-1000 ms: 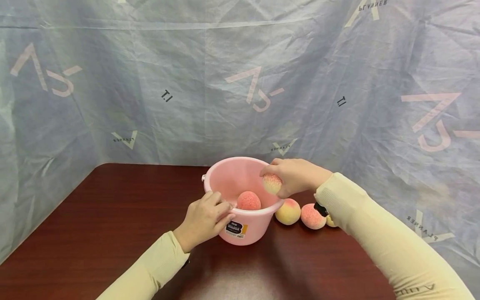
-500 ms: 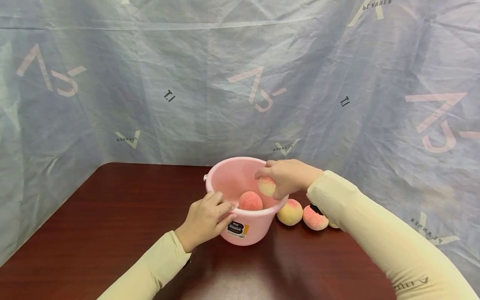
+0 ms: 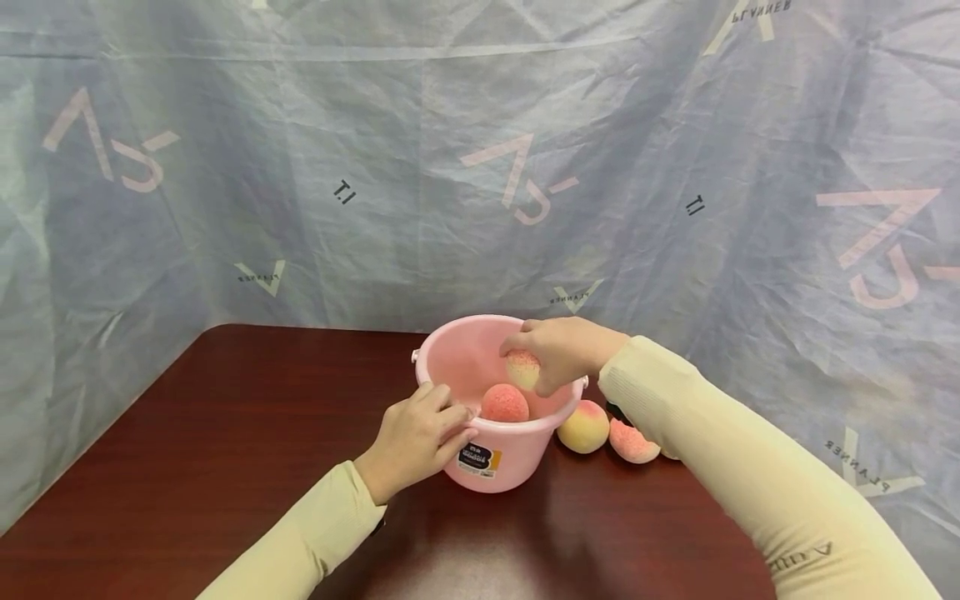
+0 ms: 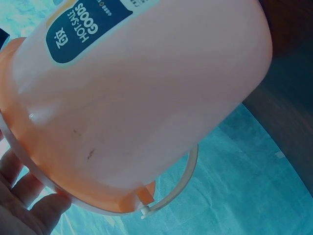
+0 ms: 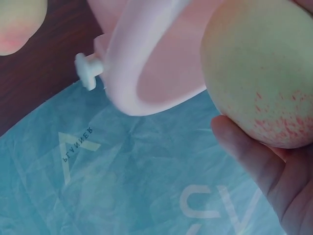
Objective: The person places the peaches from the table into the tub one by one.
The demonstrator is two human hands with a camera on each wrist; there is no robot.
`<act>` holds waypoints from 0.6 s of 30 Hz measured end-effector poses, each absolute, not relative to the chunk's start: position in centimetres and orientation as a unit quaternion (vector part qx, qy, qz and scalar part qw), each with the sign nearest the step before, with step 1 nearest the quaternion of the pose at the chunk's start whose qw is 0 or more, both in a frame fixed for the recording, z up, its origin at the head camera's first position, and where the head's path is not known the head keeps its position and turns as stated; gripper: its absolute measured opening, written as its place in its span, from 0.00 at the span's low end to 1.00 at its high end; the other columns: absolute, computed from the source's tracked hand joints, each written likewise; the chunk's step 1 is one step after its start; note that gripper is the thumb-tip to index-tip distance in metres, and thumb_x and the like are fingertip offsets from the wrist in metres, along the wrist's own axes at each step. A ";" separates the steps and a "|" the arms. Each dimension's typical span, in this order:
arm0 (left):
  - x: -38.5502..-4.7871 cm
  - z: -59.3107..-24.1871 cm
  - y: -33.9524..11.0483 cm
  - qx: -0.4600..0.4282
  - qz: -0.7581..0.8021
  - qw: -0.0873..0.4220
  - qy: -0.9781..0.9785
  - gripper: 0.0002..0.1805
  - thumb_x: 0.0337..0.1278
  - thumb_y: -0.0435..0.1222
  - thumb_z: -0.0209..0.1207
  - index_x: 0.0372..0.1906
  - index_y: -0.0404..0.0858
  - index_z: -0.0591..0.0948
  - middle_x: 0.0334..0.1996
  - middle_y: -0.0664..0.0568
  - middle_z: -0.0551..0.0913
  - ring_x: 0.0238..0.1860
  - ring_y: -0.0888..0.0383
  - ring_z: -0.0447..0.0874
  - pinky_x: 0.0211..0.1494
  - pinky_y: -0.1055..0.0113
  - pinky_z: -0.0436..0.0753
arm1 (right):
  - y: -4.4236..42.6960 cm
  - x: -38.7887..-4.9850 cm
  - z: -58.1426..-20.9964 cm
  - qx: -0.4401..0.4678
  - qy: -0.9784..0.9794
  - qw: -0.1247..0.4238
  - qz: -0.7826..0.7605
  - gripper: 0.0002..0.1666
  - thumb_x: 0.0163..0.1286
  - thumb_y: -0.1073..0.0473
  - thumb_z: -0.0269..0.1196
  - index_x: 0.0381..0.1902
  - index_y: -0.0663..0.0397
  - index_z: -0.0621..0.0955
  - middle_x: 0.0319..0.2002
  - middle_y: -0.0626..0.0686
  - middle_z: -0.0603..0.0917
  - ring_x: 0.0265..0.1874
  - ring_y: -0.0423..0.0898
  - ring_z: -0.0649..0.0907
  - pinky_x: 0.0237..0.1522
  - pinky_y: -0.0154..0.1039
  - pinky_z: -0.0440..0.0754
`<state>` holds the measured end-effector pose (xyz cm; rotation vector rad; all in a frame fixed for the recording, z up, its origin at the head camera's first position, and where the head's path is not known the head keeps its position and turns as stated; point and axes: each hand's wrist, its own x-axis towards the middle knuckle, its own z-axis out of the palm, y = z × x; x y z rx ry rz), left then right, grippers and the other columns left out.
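A pink bucket (image 3: 517, 454) stands upright on the table, and my left hand (image 3: 412, 437) pinches its near-left rim, thumb outside. In the left wrist view, the thumb (image 4: 51, 208) presses the outer rim beside the bucket's wall (image 4: 132, 107). Over the bucket's opening my right hand (image 3: 570, 352) grips a peach (image 3: 522, 369), pale yellow speckled with red. The right wrist view shows that held peach (image 5: 259, 73) close up, beside the bucket rim (image 5: 129, 83). Inside the bucket a redder peach (image 3: 505, 403) shows above the near rim.
To the right of the bucket, a yellow peach (image 3: 583, 427) and a pink one (image 3: 633, 442) lie on the dark red table (image 3: 247, 433); another is mostly hidden by the right sleeve (image 3: 720, 433). A grey printed sheet (image 3: 375, 167) hangs behind the table.
My right hand has moved left with the peach, from the bucket's right rim to further over its opening. The left hand keeps its hold on the rim.
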<state>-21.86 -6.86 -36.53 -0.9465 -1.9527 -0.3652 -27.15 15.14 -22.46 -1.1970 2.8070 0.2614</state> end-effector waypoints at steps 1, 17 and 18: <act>-21.9 -36.5 -6.8 -0.384 -0.148 0.454 -0.790 0.08 0.46 0.44 0.68 0.30 0.46 0.83 0.26 0.55 0.69 0.27 0.58 0.68 0.20 0.71 0.71 | 15.0 -27.2 -22.4 -0.389 0.916 0.045 0.085 0.36 0.47 0.61 0.67 0.58 0.46 0.77 0.49 0.52 0.78 0.33 0.46 0.79 0.39 0.43 0.78; -21.7 -36.5 -6.9 -0.382 -0.145 0.453 -0.792 0.09 0.47 0.45 0.68 0.29 0.46 0.83 0.26 0.54 0.69 0.26 0.58 0.68 0.19 0.70 0.70 | 13.0 -28.4 -22.9 -0.367 0.918 0.106 0.109 0.39 0.46 0.63 0.69 0.60 0.45 0.76 0.52 0.49 0.79 0.36 0.43 0.78 0.40 0.39 0.77; -21.7 -36.5 -6.9 -0.382 -0.145 0.452 -0.793 0.09 0.47 0.45 0.68 0.29 0.46 0.83 0.26 0.54 0.70 0.26 0.58 0.68 0.20 0.70 0.70 | 12.9 -28.5 -23.0 -0.364 0.918 0.108 0.114 0.39 0.46 0.62 0.69 0.60 0.44 0.75 0.52 0.49 0.79 0.36 0.43 0.79 0.40 0.39 0.77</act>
